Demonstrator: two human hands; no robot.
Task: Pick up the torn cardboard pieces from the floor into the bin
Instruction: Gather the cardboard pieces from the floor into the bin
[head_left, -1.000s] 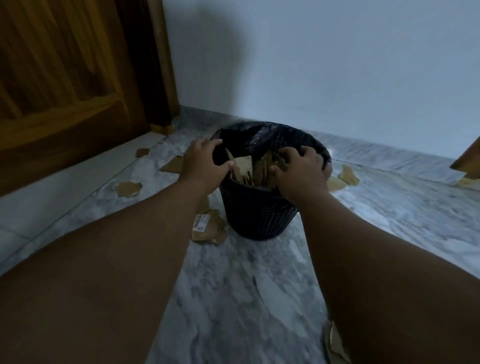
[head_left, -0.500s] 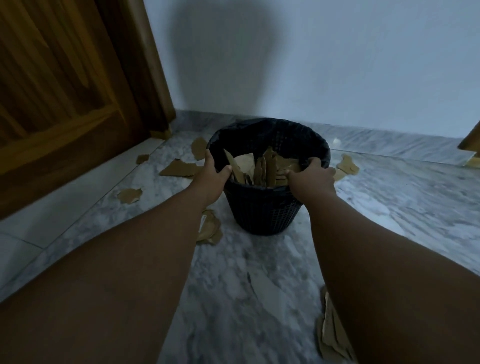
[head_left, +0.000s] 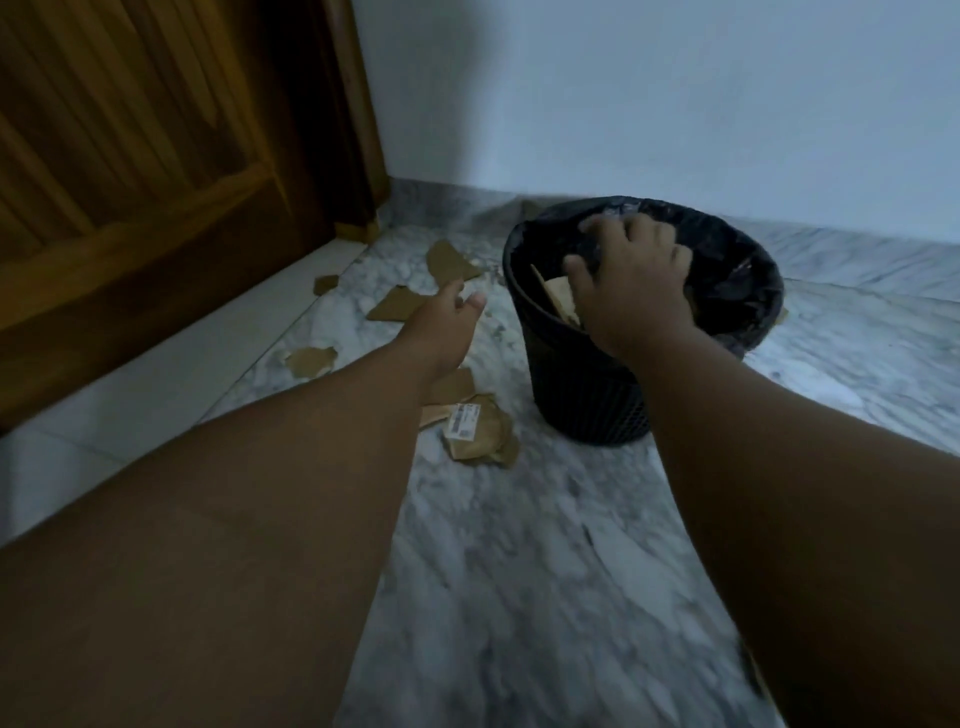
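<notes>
My left grip (head_left: 447, 322) reaches out low over the marble floor (head_left: 519, 545), fingers loose and released, holding nothing. Just past its fingertips lies a flat torn cardboard piece (head_left: 395, 306), with a larger piece (head_left: 449, 260) beyond it. A small scrap (head_left: 326, 283) lies nearer the wooden door (head_left: 130, 182), and a ragged piece (head_left: 311, 360) rests by the pale threshold strip. Under my left wrist, close to the bin's foot, sits a crumpled piece with a white label (head_left: 478, 431).

My right grip (head_left: 628, 280) hangs over the mouth of the black mesh bin (head_left: 587, 384), fingers bent down and blurred. I cannot tell whether it grasps anything. Below its thumb, cardboard already in the bin (head_left: 558, 296) stands on edge against the black liner (head_left: 737, 280). The bin stands near the white wall (head_left: 675, 104).
</notes>
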